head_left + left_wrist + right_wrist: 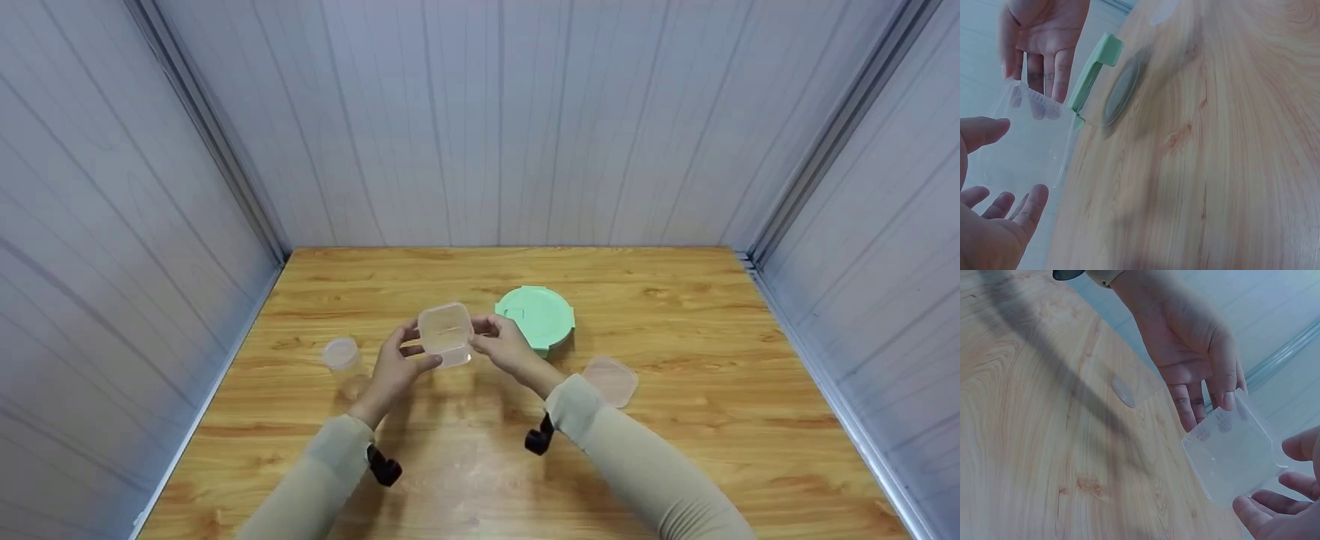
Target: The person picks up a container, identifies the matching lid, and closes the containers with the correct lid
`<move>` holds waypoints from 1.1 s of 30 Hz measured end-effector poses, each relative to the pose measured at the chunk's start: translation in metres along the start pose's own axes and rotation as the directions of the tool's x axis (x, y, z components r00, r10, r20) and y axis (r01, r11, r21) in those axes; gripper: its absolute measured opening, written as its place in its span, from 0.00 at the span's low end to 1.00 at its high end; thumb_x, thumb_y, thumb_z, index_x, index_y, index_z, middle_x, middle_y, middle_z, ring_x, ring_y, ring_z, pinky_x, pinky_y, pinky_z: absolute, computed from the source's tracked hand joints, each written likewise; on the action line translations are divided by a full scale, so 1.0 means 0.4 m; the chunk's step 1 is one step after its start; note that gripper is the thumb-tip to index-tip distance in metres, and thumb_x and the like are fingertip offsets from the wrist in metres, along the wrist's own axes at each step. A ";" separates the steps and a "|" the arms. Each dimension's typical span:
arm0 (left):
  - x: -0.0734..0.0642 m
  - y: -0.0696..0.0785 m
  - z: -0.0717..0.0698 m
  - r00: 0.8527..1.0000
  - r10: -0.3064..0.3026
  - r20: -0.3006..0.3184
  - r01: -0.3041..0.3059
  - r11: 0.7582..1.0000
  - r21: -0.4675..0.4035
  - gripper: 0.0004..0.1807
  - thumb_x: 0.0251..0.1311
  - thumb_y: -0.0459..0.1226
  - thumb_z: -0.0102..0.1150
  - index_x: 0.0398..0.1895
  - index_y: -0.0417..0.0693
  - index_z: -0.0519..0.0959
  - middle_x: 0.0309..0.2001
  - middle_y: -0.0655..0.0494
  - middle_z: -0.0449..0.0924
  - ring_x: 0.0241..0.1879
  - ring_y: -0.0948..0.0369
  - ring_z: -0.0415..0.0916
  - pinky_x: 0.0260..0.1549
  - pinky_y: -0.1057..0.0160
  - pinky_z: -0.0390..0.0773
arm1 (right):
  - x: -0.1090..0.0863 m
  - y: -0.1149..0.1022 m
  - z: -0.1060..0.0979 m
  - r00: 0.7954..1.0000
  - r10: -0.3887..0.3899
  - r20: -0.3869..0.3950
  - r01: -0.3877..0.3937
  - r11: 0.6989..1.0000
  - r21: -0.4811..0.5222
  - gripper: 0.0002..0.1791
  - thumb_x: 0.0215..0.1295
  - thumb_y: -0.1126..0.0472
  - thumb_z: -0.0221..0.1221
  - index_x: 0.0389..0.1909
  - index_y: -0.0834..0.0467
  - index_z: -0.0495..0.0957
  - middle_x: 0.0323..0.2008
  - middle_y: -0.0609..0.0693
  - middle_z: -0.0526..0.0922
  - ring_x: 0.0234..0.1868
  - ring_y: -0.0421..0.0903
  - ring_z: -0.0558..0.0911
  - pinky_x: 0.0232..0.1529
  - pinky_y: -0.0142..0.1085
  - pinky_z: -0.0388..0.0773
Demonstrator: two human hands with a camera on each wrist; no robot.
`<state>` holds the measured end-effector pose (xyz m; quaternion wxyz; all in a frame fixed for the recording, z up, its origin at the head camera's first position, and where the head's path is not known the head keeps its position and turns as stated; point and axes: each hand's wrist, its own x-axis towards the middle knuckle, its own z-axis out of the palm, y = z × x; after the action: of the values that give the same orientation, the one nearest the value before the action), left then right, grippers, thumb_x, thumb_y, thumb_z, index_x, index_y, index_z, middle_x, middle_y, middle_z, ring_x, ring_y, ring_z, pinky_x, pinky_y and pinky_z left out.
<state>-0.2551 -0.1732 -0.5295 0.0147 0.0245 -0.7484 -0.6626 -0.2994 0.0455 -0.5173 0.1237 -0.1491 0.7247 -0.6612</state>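
Both hands hold a clear, square plastic container (pixel 445 327) above the wooden table, its broad square face tilted up toward the head camera. My left hand (pixel 394 373) grips its left side, thumb low on the near edge and fingers spread along the side. At the opposite side my right hand (pixel 510 349) pinches the wall between thumb and fingers. In the left wrist view the container (pixel 1027 149) spans the two hands, and fingers show through its clear wall. The right wrist view shows the left thumb on the rim of the container (pixel 1233 453).
A round container with a mint-green clip lid (pixel 538 315) stands just behind my right hand. A flat, translucent square lid (pixel 611 381) lies by the right forearm. Left of my left hand is a clear cylindrical jar (pixel 345 358) with a whitish lid. Panelled walls (pixel 480 127) enclose the table (pixel 465 480).
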 end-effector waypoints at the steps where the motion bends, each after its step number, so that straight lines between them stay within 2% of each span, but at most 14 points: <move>1: 0.000 0.001 0.002 1.000 -0.001 0.004 0.001 1.000 -0.002 0.43 0.57 0.25 0.73 0.78 0.35 0.69 0.68 0.30 0.73 0.65 0.34 0.77 0.48 0.61 0.87 | -0.001 0.000 -0.002 1.000 -0.001 0.000 0.001 1.000 -0.004 0.20 0.75 0.72 0.57 0.64 0.77 0.76 0.60 0.74 0.81 0.56 0.54 0.85 0.53 0.31 0.83; 4: 0.002 -0.001 0.008 1.000 -0.008 0.016 0.008 1.000 0.009 0.43 0.56 0.25 0.75 0.77 0.36 0.70 0.67 0.31 0.73 0.63 0.36 0.78 0.47 0.62 0.86 | -0.006 -0.002 -0.009 1.000 -0.002 0.003 0.002 1.000 -0.012 0.21 0.75 0.71 0.57 0.65 0.76 0.76 0.60 0.74 0.82 0.54 0.50 0.85 0.56 0.37 0.86; 9: 0.003 -0.001 0.017 1.000 -0.013 0.022 0.012 0.999 0.031 0.41 0.55 0.26 0.77 0.74 0.36 0.72 0.65 0.32 0.73 0.62 0.38 0.79 0.46 0.63 0.85 | -0.018 -0.008 -0.018 1.000 0.016 0.022 -0.016 1.000 -0.018 0.22 0.77 0.69 0.58 0.66 0.75 0.75 0.61 0.73 0.81 0.56 0.51 0.85 0.65 0.51 0.86; 14: 0.004 0.000 0.023 1.000 -0.003 0.030 0.001 0.999 0.052 0.41 0.55 0.27 0.78 0.73 0.33 0.71 0.67 0.32 0.73 0.62 0.36 0.78 0.45 0.64 0.86 | -0.027 -0.008 -0.030 1.000 0.015 0.025 -0.014 0.999 -0.039 0.21 0.77 0.68 0.58 0.66 0.75 0.76 0.62 0.74 0.81 0.54 0.48 0.85 0.61 0.43 0.87; 18: 0.004 0.000 0.027 0.999 -0.001 0.045 -0.002 0.998 0.062 0.43 0.56 0.29 0.79 0.75 0.33 0.70 0.70 0.32 0.72 0.65 0.36 0.77 0.49 0.60 0.87 | -0.034 -0.008 -0.042 1.000 0.015 0.026 -0.014 0.999 -0.050 0.20 0.77 0.68 0.58 0.65 0.73 0.77 0.61 0.71 0.83 0.55 0.49 0.85 0.56 0.36 0.86; 23: -0.005 0.001 0.034 0.996 0.017 0.092 -0.023 0.997 0.069 0.43 0.57 0.29 0.79 0.75 0.33 0.68 0.71 0.32 0.71 0.70 0.34 0.74 0.56 0.50 0.88 | -0.047 -0.007 -0.058 0.999 0.014 0.037 -0.013 0.999 -0.053 0.20 0.76 0.70 0.58 0.65 0.74 0.76 0.61 0.72 0.82 0.59 0.57 0.86 0.56 0.37 0.86; 27: -0.012 0.003 0.045 0.993 0.037 0.115 -0.047 0.995 0.087 0.41 0.56 0.30 0.80 0.73 0.34 0.70 0.69 0.31 0.73 0.68 0.33 0.76 0.57 0.49 0.87 | -0.065 -0.011 -0.073 0.999 0.013 0.042 -0.010 0.998 -0.068 0.20 0.75 0.71 0.59 0.64 0.76 0.76 0.61 0.75 0.82 0.58 0.58 0.85 0.55 0.39 0.86; 33: -0.018 0.005 0.060 0.991 0.044 0.129 -0.058 0.992 0.111 0.38 0.54 0.30 0.82 0.68 0.35 0.74 0.65 0.34 0.77 0.64 0.36 0.80 0.56 0.48 0.87 | -0.085 -0.011 -0.094 0.999 0.017 0.043 -0.014 0.997 -0.080 0.20 0.72 0.71 0.63 0.60 0.76 0.77 0.59 0.74 0.83 0.60 0.62 0.84 0.52 0.31 0.84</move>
<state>-0.2493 -0.1488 -0.5306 -0.0170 -0.0358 -0.7851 -0.6181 -0.2818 0.0930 -0.5101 0.1384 -0.1625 0.7489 -0.6273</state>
